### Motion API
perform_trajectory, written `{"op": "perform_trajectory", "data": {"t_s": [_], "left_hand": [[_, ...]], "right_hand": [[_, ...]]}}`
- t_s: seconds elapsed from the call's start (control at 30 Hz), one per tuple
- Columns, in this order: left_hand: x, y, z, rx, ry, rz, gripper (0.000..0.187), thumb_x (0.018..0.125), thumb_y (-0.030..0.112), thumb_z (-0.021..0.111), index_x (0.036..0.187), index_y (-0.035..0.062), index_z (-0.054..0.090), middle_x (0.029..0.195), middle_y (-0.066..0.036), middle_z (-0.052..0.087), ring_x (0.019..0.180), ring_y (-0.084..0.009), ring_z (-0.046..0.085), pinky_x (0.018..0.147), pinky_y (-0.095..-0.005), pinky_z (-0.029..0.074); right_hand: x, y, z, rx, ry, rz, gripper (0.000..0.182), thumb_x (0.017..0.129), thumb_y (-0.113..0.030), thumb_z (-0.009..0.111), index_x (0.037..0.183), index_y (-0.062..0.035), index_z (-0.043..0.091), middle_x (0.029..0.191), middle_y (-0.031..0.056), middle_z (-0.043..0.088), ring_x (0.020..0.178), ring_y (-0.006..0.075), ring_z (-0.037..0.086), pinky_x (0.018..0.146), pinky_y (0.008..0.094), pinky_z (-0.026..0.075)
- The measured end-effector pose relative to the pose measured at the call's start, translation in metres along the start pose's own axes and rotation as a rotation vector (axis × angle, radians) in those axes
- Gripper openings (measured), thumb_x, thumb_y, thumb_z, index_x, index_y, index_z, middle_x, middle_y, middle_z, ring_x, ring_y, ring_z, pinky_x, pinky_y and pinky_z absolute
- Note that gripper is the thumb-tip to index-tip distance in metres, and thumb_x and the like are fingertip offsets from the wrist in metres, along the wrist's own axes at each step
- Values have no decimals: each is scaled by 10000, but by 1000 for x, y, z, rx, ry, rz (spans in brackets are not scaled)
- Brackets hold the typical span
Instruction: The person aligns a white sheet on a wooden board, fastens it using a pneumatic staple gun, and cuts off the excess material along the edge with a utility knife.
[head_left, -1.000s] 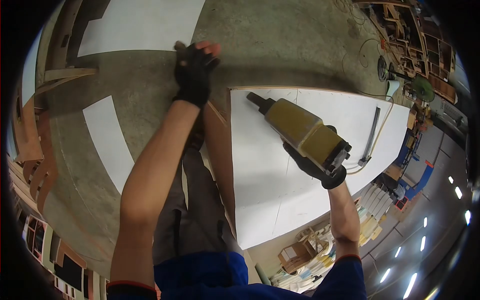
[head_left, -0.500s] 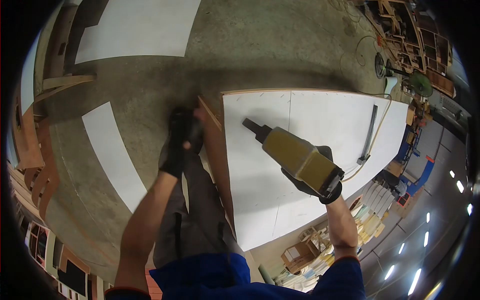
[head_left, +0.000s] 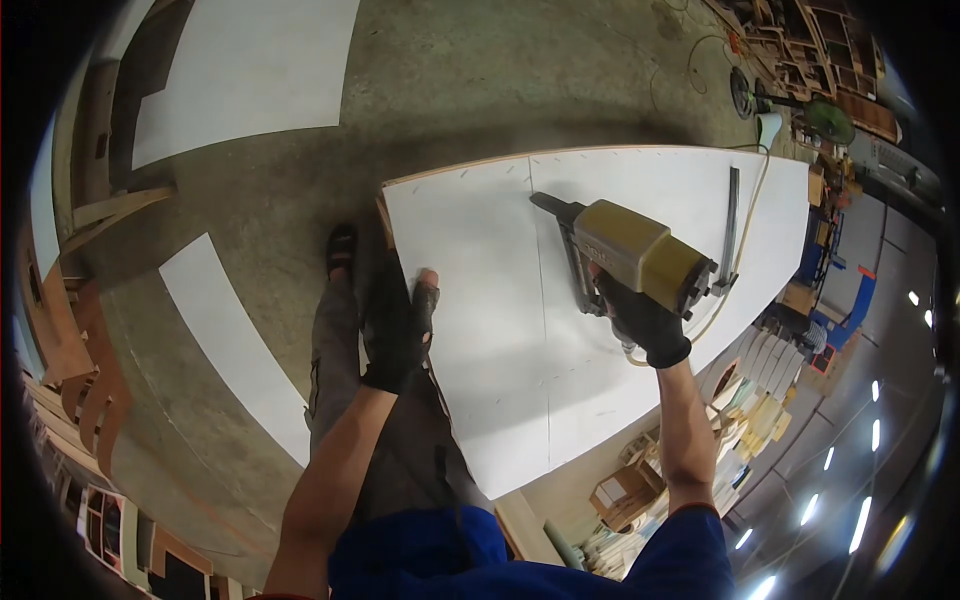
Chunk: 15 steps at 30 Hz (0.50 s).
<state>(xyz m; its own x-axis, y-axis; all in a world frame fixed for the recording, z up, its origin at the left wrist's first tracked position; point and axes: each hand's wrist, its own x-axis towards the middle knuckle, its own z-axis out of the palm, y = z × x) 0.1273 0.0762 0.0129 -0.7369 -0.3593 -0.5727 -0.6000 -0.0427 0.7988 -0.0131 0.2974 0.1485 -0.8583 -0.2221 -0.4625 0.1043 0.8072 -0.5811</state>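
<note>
In my right hand (head_left: 645, 320), wearing a dark fingerless glove, is a yellow-and-black pneumatic staple gun (head_left: 625, 240). My fingers wrap its handle, and its dark nose points to the upper left, over the white panel (head_left: 470, 400) near a line across it. My left hand (head_left: 398, 320), also gloved, is at the panel's near left edge. Its thumb lies on the white top, while the other fingers go over the side and are mostly hidden. Short slanted marks run along the panel's far edge.
A yellowish hose (head_left: 757, 210) crosses the panel's right part beside a long dark bar (head_left: 733, 220). White sheets (head_left: 235, 340) lie on the concrete floor to the left. A green fan (head_left: 828, 122) stands at the far right. Cardboard boxes (head_left: 622, 493) sit past the panel's right side.
My left hand has come from beside the panel, over the floor, onto its edge. The staple gun has turned and moved slightly up and right. The view has shifted a little.
</note>
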Motion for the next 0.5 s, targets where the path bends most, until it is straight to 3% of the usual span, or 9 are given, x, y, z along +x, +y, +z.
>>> {"op": "perform_trajectory", "data": {"t_s": [0.1, 0.23, 0.3, 0.5], "left_hand": [[0, 0, 3, 48, 69, 108, 382, 956, 312, 531, 1177, 1, 513, 1058, -164, 565, 913, -319, 551, 807, -392, 456], [-5, 16, -2, 46, 62, 96, 410, 955, 283, 544, 1235, -9, 482, 1104, -179, 562, 985, -333, 544, 865, -402, 438], [-8, 34, -7, 87, 30, 64, 421, 953, 246, 550, 1266, -18, 452, 1155, -192, 548, 1048, -339, 530, 915, -402, 416], [-3, 16, -2, 94, 70, 151, 435, 959, 260, 538, 1282, -14, 438, 1179, -195, 538, 1083, -350, 511, 941, -400, 406]], "right_hand": [[0, -13, 3, 70, 11, 40, 292, 798, -150, 737, 1053, -42, 643, 922, 53, 666, 790, 132, 633, 691, 274, 519], [2, -9, 3, 88, -22, 48, 283, 789, -132, 733, 1044, -45, 645, 907, 53, 666, 781, 132, 638, 679, 274, 522], [6, -7, 5, 28, 42, -60, 268, 792, -134, 730, 1032, -48, 649, 887, 51, 666, 770, 131, 642, 664, 278, 524], [15, -24, 6, 9, 62, -123, 218, 809, -159, 725, 991, -56, 666, 841, 47, 666, 743, 132, 643, 656, 276, 525]]}}
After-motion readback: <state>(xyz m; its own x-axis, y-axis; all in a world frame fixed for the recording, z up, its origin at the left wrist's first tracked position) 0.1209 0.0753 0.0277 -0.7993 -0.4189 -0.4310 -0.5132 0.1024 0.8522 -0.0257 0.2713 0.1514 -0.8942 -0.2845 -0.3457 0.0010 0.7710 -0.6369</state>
